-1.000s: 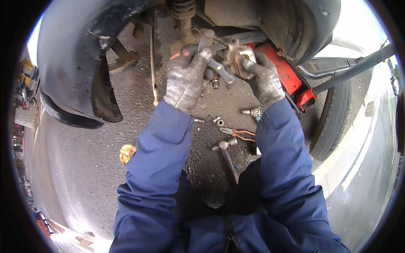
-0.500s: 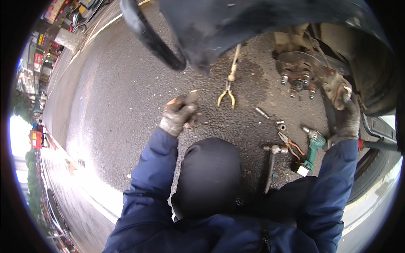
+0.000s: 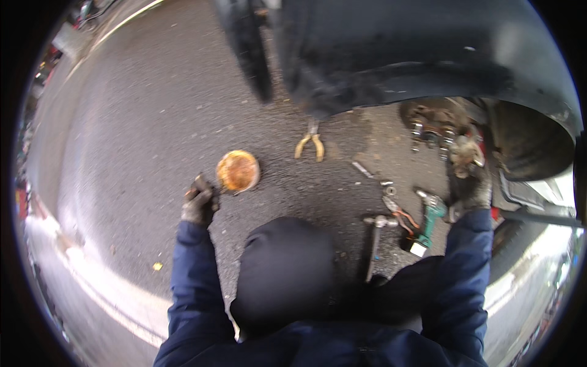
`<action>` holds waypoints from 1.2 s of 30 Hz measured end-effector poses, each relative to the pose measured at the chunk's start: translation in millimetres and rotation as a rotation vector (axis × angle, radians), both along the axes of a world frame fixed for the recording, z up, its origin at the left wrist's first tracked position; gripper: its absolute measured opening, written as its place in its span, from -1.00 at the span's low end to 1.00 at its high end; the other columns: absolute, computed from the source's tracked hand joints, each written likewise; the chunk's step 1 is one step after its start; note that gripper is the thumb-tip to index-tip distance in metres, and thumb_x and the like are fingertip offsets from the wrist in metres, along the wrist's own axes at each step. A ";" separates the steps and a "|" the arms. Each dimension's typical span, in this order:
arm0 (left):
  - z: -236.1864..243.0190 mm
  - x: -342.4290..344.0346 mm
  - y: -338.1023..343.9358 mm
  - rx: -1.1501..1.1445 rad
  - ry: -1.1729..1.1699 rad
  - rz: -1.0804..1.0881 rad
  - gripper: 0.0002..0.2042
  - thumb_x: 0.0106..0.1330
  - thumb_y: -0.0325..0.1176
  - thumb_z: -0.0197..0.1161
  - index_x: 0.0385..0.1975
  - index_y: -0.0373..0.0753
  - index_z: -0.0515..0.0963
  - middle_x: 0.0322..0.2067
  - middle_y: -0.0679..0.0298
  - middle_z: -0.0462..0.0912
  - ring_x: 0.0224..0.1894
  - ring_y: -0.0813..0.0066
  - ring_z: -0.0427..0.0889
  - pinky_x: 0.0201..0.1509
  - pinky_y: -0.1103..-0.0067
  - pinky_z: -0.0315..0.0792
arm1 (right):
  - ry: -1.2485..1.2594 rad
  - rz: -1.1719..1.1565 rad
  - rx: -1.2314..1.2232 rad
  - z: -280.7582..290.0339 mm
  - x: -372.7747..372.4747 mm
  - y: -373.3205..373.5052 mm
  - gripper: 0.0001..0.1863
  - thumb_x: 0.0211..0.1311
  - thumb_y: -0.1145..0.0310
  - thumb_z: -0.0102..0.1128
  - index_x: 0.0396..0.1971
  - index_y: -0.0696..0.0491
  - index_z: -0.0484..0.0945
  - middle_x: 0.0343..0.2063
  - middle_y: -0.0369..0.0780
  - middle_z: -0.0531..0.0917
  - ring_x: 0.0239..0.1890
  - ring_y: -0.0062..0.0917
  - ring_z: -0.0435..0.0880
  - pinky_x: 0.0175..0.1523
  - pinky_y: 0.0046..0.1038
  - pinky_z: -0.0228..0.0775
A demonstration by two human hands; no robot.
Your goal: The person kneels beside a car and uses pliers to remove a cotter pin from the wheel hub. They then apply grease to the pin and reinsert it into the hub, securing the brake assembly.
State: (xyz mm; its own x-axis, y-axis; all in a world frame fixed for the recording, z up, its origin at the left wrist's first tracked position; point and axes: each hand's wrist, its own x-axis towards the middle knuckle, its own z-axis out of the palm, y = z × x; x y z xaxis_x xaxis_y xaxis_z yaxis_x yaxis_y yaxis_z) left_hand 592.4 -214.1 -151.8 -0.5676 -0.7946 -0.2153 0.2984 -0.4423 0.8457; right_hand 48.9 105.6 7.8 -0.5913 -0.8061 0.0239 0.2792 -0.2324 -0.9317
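Note:
My left hand (image 3: 199, 205), in a grey work glove, is closed around a small dark flat piece (image 3: 202, 183) whose kind I cannot make out. Just right of it on the asphalt stands a round tub (image 3: 238, 171) of orange-brown grease. At the right, under the dark car body, my gloved right hand (image 3: 476, 191) grips a brake caliper (image 3: 466, 156), a rusty metal part; its fingers are partly hidden. Beside the caliper is the wheel hub (image 3: 431, 139) with shiny studs pointing toward me.
A green cordless impact wrench (image 3: 432, 215), orange-handled pliers (image 3: 400, 214), a hammer (image 3: 375, 244) and sockets (image 3: 362, 169) lie before my right knee. Yellow-handled pliers (image 3: 310, 147) hang or lie below the fender (image 3: 391, 67). A dark bar (image 3: 532, 217) juts in at the right.
My left hand has moved left, and the grease tub it mostly covered now shows. The view has shifted, with the fender lower in it. My right hand stays on the caliper.

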 end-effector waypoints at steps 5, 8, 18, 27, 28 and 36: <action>2.7 -5.6 4.8 0.048 0.034 0.037 -0.80 0.11 -0.42 0.32 -0.30 -0.27 0.49 -0.44 0.20 0.56 -0.57 0.38 0.54 -0.61 0.55 0.47 | -0.058 -0.317 0.060 51.1 31.8 -24.2 -0.29 -0.15 0.15 0.41 0.07 0.11 0.43 -0.08 -0.18 0.60 -0.06 -0.36 0.62 0.03 -0.32 0.51; 4.9 -10.0 7.7 0.079 0.023 0.095 -0.69 0.11 -0.43 0.35 -0.15 -0.26 0.48 -0.42 0.27 0.55 -0.52 0.48 0.57 -0.65 0.65 0.49 | 0.052 -0.185 -0.007 65.5 43.3 -49.6 -0.41 0.00 0.12 0.33 0.06 0.03 0.46 -0.06 -0.19 0.61 -0.06 -0.40 0.63 -0.10 -0.37 0.57; -3.6 -20.1 2.7 0.154 0.053 0.143 -0.69 0.14 -0.43 0.37 -0.13 -0.25 0.48 -0.29 0.26 0.59 -0.47 0.45 0.62 -0.65 0.61 0.52 | 0.288 -0.588 0.465 74.7 70.0 -91.3 -0.49 0.08 0.26 0.41 -0.07 0.21 0.40 -0.28 -0.17 0.59 -0.41 -0.57 0.63 -0.50 -0.56 0.55; -2.7 -9.9 -2.1 0.119 0.111 0.140 -0.74 0.16 -0.43 0.35 -0.18 -0.26 0.50 -0.35 0.24 0.60 -0.48 0.47 0.62 -0.62 0.59 0.52 | 0.546 -0.549 0.538 59.9 66.0 -53.7 -0.22 0.14 0.06 0.36 0.20 0.24 0.25 -0.24 -0.20 0.58 -0.40 -0.64 0.59 -0.46 -0.67 0.43; -2.3 -9.0 -2.0 0.131 0.109 0.151 -0.77 0.16 -0.43 0.35 -0.20 -0.27 0.51 -0.36 0.23 0.62 -0.50 0.47 0.62 -0.61 0.59 0.51 | 0.540 -0.608 0.574 56.6 63.4 -50.6 -0.23 0.15 0.05 0.35 0.20 0.24 0.25 -0.24 -0.19 0.58 -0.41 -0.63 0.59 -0.46 -0.66 0.44; -4.2 0.2 -6.0 0.065 0.174 0.075 -0.79 0.06 -0.48 0.30 -0.30 -0.27 0.47 -0.41 0.21 0.55 -0.58 0.45 0.50 -0.58 0.59 0.48 | 0.707 -0.823 0.327 42.6 99.8 -60.1 -0.71 0.30 0.30 0.17 -0.10 0.17 0.45 -0.32 -0.22 0.56 -0.30 -0.63 0.50 -0.23 -0.58 0.39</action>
State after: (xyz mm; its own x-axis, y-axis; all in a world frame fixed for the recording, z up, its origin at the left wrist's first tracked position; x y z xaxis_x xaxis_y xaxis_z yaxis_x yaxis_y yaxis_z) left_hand 592.6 -220.0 -156.0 -0.5402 -0.8238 -0.1716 0.4719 -0.4654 0.7488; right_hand 148.7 45.5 50.4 -0.8822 -0.2077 0.4227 -0.4593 0.1810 -0.8696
